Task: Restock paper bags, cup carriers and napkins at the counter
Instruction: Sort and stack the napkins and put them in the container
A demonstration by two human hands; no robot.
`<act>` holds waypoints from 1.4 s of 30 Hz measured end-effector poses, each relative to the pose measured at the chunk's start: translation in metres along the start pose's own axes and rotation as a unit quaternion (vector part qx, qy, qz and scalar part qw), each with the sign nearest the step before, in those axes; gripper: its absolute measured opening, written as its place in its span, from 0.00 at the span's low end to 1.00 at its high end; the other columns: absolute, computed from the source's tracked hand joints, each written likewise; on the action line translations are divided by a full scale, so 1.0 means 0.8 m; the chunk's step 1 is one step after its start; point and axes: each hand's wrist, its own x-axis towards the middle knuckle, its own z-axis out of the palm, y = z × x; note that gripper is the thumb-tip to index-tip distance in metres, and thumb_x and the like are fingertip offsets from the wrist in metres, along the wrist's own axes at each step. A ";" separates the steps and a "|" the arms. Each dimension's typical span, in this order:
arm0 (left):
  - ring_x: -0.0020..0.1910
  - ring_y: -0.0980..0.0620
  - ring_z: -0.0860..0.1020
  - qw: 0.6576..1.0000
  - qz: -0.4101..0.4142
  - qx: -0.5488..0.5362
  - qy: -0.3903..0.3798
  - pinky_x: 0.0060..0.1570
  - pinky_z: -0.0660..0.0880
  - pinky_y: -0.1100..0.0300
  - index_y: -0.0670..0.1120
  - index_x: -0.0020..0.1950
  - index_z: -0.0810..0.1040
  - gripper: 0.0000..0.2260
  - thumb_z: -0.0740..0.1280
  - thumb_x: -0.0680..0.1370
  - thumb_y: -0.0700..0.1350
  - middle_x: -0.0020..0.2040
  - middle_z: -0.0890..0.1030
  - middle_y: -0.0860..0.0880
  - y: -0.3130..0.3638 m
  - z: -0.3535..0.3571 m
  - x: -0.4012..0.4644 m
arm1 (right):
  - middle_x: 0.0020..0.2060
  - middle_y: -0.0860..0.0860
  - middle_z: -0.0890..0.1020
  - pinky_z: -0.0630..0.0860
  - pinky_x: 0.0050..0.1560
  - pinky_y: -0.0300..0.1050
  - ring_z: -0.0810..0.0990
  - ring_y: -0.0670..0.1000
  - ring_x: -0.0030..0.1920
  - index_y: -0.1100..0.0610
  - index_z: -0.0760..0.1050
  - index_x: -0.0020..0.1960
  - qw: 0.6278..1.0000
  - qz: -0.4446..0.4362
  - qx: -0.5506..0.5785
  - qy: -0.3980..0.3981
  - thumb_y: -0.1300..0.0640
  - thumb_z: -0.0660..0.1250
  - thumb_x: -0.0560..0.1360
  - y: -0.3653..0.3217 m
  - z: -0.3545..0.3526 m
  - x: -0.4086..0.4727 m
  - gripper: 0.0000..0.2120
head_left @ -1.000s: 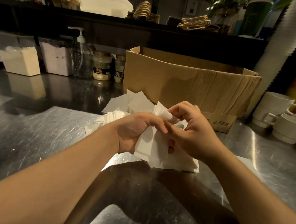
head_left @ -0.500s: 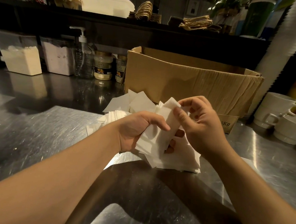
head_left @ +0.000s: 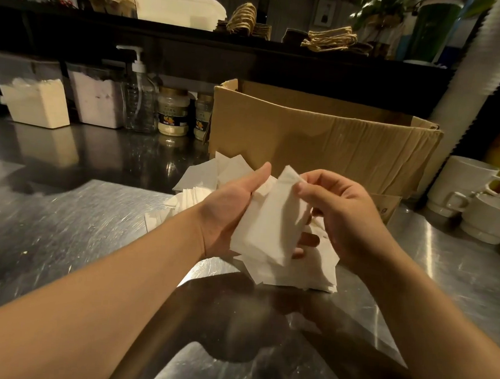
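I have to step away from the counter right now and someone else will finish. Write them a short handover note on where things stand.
Left hand: holds a small stack of white napkins from below, thumb up.
Right hand: pinches the top corner of the front napkin.
More napkins lie loose in a pile on the steel counter, in front of the open cardboard box.
Done: some napkins gathered in hand.
Left: square up the rest and put them in place. Paper bags and cup carriers are not clearly visible from here.
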 end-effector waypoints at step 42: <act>0.44 0.47 0.78 0.949 0.057 -0.310 0.002 0.52 0.74 0.54 0.44 0.66 0.74 0.22 0.65 0.77 0.54 0.53 0.80 0.44 0.024 -0.030 -0.004 | 0.45 0.37 0.76 0.75 0.60 0.58 0.74 0.42 0.50 0.41 0.78 0.47 0.912 -0.087 -0.399 -0.044 0.38 0.70 0.71 0.025 0.012 -0.002 0.09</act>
